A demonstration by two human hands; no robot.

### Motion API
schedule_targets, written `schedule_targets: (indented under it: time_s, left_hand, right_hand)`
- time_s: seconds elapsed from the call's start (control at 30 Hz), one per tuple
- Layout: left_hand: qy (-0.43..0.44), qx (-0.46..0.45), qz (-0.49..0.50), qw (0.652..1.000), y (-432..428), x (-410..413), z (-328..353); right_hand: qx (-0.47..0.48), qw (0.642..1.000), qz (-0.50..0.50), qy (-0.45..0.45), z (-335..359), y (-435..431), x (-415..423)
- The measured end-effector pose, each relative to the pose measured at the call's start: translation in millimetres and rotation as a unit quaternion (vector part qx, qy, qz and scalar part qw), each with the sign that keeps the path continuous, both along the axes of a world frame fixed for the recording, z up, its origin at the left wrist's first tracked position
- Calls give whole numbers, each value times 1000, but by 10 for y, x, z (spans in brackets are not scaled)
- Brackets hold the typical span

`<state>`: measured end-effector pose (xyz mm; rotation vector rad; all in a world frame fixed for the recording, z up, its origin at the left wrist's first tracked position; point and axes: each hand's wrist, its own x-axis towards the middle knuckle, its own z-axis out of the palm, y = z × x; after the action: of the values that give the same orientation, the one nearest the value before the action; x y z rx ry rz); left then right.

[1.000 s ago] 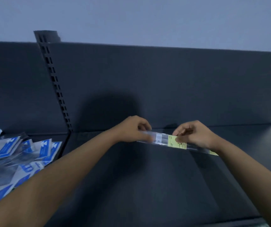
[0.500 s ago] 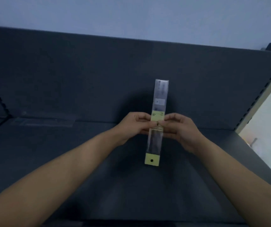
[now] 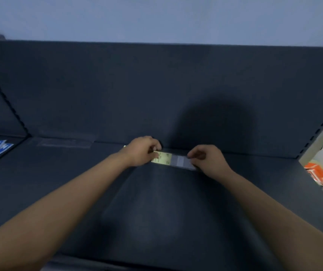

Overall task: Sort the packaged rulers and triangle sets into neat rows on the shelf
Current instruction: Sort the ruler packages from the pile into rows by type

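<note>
- An orange box (image 3: 320, 176) with white markings lies tilted at the far right edge.
- A pale wall (image 3: 156, 18) rises above the dark back panel (image 3: 117, 85).
- A slotted upright (image 3: 322, 127) slants along the panel's right side.

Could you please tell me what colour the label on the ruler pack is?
The label on the ruler pack is pale yellow; the head view shows it best.

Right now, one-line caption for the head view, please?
Left hand and right hand hold a packaged ruler crosswise at the back of the dark shelf.
</note>
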<state>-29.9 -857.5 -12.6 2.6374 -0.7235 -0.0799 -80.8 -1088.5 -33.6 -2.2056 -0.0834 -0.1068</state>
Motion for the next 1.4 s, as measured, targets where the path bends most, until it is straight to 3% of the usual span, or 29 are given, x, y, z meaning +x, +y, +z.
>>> schedule_targets:
  time_s: [0.1,0.2,0.33,0.57,0.77,0.87,1.17,1.4]
  left_hand:
    - [-104,50,0,993,11,-68,-190]
    - [-150,118,-18,981,40,-127,-313]
    - [-110,104,-1,988,54,-125,-343]
    - [-102,101,23,989,113,-209,-363]
    - [-144,167,122,968,607,-406,-207]
    - [-125,177,189,958,1114,-580,-100]
    - [-87,228,326,913,3312,-1114,120]
    - [-132,185,362,904,4983,-1410,341]
  right_hand:
    - [-68,997,-19,-39,-102,80,111]
    - [-220,972,16,-82,-124,140,132]
    - [-305,947,70,-74,-87,209,27]
    - [-391,915,66,-75,-139,335,15]
    - [-385,912,70,-123,-71,817,46]
    - [-372,915,87,-131,11,1284,21]
    - [-343,912,131,-181,258,3320,-256]
    - [-317,920,168,-158,432,4953,-431]
